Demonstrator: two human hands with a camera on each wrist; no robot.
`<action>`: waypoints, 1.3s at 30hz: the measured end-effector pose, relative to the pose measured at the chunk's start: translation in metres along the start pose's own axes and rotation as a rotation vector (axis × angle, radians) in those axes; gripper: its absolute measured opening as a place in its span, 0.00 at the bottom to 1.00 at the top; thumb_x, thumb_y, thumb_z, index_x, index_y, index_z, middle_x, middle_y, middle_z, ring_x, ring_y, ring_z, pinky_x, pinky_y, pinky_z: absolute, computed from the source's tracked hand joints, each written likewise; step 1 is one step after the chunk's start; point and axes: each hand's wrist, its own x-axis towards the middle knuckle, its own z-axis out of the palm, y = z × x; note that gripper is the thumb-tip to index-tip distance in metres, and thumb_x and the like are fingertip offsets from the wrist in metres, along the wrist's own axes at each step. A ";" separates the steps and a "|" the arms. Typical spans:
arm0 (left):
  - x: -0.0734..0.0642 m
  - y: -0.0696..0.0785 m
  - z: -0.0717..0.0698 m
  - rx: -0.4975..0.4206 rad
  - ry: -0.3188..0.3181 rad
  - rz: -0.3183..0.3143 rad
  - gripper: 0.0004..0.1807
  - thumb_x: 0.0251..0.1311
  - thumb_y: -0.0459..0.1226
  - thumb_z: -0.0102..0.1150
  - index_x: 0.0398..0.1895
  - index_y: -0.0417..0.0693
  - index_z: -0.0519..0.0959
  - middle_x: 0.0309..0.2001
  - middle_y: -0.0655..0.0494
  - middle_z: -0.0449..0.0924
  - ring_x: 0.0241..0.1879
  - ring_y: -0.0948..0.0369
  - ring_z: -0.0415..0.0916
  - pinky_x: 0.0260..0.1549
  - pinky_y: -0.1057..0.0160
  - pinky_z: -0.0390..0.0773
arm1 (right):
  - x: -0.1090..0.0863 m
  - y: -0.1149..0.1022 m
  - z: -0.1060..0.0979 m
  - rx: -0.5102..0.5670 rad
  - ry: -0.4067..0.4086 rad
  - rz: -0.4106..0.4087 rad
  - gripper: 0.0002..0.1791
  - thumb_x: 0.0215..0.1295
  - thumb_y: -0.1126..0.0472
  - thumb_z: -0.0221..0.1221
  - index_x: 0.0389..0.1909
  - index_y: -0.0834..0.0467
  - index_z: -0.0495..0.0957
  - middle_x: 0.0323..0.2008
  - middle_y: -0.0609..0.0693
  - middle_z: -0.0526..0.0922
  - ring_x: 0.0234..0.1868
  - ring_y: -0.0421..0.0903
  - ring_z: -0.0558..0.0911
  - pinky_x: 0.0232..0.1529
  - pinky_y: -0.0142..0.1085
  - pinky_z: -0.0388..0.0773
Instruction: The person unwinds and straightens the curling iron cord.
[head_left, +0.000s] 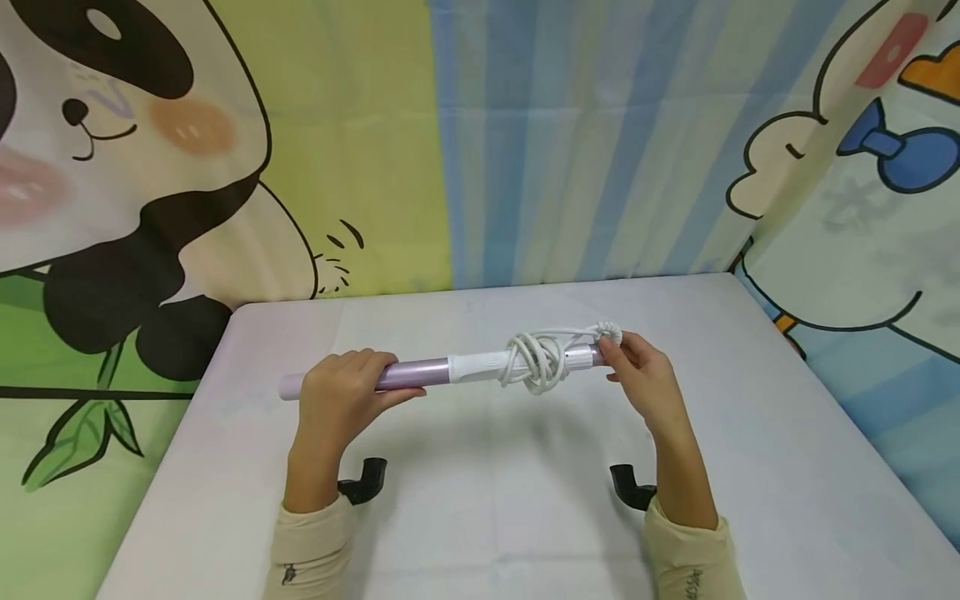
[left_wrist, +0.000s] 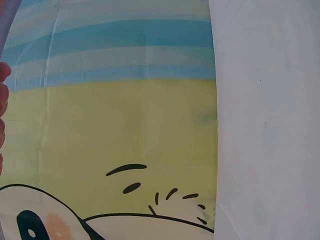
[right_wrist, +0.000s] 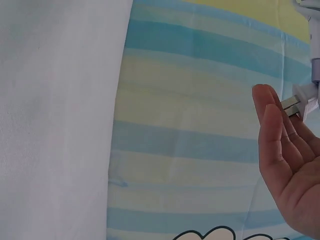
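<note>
A long lilac-and-white hair styling iron (head_left: 474,367) is held level above the table between both hands. Its white cord (head_left: 542,360) is wound in loops around the part near its right end. My left hand (head_left: 341,396) grips the lilac barrel (head_left: 412,374) near the left end, whose tip sticks out past the hand. At the right end, my right hand (head_left: 647,377) pinches the iron and cord end with thumb and fingers. A plug (right_wrist: 300,102) with two metal prongs shows beside the right fingers in the right wrist view. In the left wrist view, only left fingertips (left_wrist: 4,95) show.
A white-covered table (head_left: 480,533) lies below the hands. Behind it hangs a printed cloth (head_left: 585,142) with cartoon animals and stripes, which continues along the right side. A black curved wrist piece (head_left: 365,481) sits by the left wrist, and another black piece (head_left: 632,487) by the right.
</note>
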 end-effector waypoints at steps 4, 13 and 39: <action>-0.005 -0.002 -0.002 -0.020 -0.020 -0.020 0.29 0.38 0.60 0.65 0.25 0.42 0.78 0.18 0.52 0.79 0.14 0.59 0.70 0.13 0.63 0.68 | -0.020 -0.046 -0.003 0.112 -0.038 -0.089 0.28 0.64 0.47 0.52 0.57 0.62 0.68 0.47 0.61 0.78 0.39 0.38 0.79 0.40 0.28 0.77; -0.016 -0.003 0.005 -0.056 -0.081 -0.076 0.33 0.45 0.67 0.52 0.25 0.44 0.78 0.19 0.54 0.79 0.13 0.61 0.68 0.13 0.65 0.67 | -0.029 -0.054 0.000 0.283 -0.035 -0.200 0.19 0.64 0.63 0.53 0.54 0.67 0.69 0.40 0.37 0.77 0.39 0.31 0.78 0.43 0.22 0.74; -0.011 -0.004 0.007 -0.164 -0.127 -0.114 0.39 0.46 0.71 0.39 0.25 0.46 0.79 0.19 0.55 0.80 0.14 0.64 0.68 0.14 0.65 0.67 | -0.014 -0.033 -0.010 1.060 -0.496 -0.341 0.19 0.73 0.66 0.34 0.56 0.63 0.70 0.46 0.49 0.77 0.47 0.40 0.77 0.49 0.30 0.73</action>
